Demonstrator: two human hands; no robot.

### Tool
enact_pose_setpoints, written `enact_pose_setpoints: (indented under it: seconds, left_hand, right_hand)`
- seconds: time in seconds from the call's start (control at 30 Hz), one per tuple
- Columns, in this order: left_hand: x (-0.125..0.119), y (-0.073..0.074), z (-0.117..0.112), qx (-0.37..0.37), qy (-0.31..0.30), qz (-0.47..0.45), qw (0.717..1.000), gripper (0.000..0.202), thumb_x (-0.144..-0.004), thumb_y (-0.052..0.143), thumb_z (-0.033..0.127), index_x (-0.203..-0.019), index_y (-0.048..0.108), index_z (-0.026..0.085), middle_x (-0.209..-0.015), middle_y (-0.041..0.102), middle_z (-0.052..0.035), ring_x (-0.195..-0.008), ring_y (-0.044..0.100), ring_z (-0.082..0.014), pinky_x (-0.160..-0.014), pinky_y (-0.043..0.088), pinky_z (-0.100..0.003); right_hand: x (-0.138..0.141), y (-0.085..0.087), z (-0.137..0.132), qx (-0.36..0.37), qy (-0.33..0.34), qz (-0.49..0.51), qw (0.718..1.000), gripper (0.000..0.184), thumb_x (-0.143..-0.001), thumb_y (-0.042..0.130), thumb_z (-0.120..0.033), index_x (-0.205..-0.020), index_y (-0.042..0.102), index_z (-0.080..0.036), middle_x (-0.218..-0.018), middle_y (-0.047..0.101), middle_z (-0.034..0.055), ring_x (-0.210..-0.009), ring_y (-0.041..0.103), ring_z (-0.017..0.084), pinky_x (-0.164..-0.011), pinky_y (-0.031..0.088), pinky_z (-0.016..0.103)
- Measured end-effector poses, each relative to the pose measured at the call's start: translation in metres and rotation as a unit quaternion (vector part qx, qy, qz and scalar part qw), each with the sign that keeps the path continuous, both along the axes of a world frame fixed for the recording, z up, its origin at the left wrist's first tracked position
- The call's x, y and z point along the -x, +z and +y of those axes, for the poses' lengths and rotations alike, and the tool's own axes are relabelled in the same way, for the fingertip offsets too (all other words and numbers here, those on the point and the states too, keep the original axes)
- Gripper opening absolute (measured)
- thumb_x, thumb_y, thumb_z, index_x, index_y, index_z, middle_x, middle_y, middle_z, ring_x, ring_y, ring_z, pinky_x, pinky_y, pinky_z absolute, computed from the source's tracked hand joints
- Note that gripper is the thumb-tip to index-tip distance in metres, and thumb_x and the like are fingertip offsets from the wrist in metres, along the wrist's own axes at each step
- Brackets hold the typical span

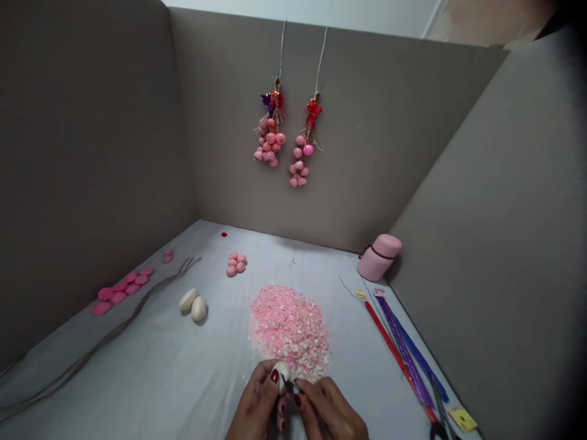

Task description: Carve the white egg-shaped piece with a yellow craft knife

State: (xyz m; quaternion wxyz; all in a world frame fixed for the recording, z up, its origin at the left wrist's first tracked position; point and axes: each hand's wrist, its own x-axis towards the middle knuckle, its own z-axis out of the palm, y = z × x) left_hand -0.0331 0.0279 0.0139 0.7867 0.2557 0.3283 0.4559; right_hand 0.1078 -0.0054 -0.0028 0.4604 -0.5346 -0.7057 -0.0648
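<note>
White and rounded, the egg-shaped piece (282,368) is pinched in my left hand (257,400) before the pink shavings (293,327), while my right hand (334,410) pinches a small dark tool (290,385) against it. I judge it partway worked; the pink balls (241,259) on the desk (156,385) seem finished, the two white eggs (199,309) untouched.

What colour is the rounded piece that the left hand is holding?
The rounded piece in the left hand is off-white, visible in the head view.

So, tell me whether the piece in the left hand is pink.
No, the left hand holds a white rounded piece.
</note>
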Motion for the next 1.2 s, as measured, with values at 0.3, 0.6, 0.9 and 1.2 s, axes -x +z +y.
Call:
enact_pose_setpoints:
  seconds: [0.3,0.6,0.9,1.2]
  left_hand:
    - [-0.001,0.006,-0.003,-0.036,0.024,0.071,0.997,0.050,-0.069,0.070,0.061,-0.088,0.064,0.016,-0.058,0.054,0.0049,-0.049,0.042,-0.0084,-0.049,0.031,-0.024]
    - [-0.010,0.003,-0.011,0.003,0.006,0.023,1.000,0.049,-0.061,0.078,0.058,-0.086,0.068,0.017,-0.058,0.063,0.0017,-0.047,0.047,-0.0084,-0.047,0.035,-0.023]
    - [-0.001,0.006,-0.004,0.076,0.047,-0.083,0.993,0.041,-0.059,0.087,0.040,-0.092,0.076,0.019,-0.066,0.072,-0.0011,-0.058,0.062,-0.0115,-0.056,0.046,-0.024]
    - [0.002,0.004,-0.005,-0.042,0.025,0.083,0.995,0.050,-0.070,0.072,0.058,-0.096,0.067,0.015,-0.054,0.059,0.0041,-0.049,0.050,-0.0106,-0.054,0.038,-0.026]
  right_hand:
    - [-0.001,0.002,-0.001,0.023,0.015,0.007,1.000,0.028,-0.101,0.045,-0.030,-0.102,0.071,-0.021,-0.067,0.061,0.0012,-0.053,0.064,0.012,-0.052,0.050,0.017]
    - [-0.024,0.006,0.008,0.123,-0.014,0.116,0.986,0.029,-0.099,0.049,-0.040,-0.099,0.072,-0.022,-0.071,0.065,0.0019,-0.063,0.068,0.016,-0.058,0.051,0.020]
    - [-0.001,0.000,0.003,0.029,0.027,0.063,0.997,0.030,-0.099,0.046,-0.034,-0.099,0.074,-0.023,-0.066,0.061,0.0010,-0.051,0.062,0.012,-0.049,0.049,0.018]
    - [-0.003,0.006,0.001,0.026,0.016,-0.019,0.999,0.031,-0.100,0.044,-0.032,-0.099,0.073,-0.022,-0.064,0.061,0.0019,-0.052,0.063,0.013,-0.049,0.050,0.018]
